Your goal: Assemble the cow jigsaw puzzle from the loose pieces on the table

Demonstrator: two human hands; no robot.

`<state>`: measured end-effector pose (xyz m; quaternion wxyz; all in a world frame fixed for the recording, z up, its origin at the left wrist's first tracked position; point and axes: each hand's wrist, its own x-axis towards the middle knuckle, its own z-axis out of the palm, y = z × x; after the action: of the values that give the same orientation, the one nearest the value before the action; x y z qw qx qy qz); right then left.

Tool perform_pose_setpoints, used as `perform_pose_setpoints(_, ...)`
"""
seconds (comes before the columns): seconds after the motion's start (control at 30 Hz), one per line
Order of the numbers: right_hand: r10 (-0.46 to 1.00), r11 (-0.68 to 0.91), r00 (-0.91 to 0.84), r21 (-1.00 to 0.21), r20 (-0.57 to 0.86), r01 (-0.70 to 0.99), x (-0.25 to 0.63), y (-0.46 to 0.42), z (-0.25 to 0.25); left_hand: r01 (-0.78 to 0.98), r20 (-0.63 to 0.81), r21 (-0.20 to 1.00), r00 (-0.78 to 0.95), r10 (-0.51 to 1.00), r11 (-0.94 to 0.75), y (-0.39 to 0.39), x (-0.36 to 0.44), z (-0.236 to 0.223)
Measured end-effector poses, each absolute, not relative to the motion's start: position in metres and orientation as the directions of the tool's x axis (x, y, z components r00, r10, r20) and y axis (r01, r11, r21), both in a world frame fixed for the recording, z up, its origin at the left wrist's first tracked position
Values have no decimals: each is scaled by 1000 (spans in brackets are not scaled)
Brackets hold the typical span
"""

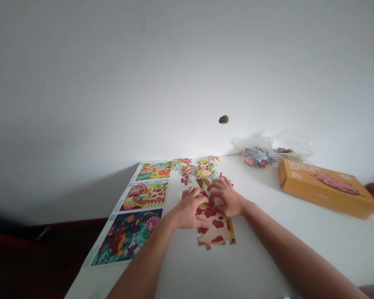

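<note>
A partly joined jigsaw puzzle lies on the white table, showing a cream cow hide with red-brown patches and a green edge on the right. My left hand is bent over its upper left, thumb resting on the joined part and fingertips on a yellow-green puzzle piece at the top edge. From the right, my right hand curls its fingers and thumb down onto the same spot, close to the left fingertips. My fingers cover much of that piece. Loose puzzle pieces are heaped just beyond both hands.
A picture sheet with three printed scenes lies along the left edge. Clear plastic bags of pieces rest at the back right, behind an orange puzzle box. A white wall with a hole rises behind the table.
</note>
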<state>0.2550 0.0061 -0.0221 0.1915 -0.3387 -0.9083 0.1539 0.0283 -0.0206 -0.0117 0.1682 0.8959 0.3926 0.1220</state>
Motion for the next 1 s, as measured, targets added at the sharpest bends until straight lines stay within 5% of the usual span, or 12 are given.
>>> perform_pose_setpoints(0.5, 642, 752, -752, -316, 149, 579, 240, -16, -9, 683, 163, 404, 601, 782, -609, -14, 9, -9)
perform_pose_setpoints(1.0, 585, 767, -803, -400, 116, 501, 242, -16, -6, 675, 169, 417, 601, 782, -609, -13, 10, -13)
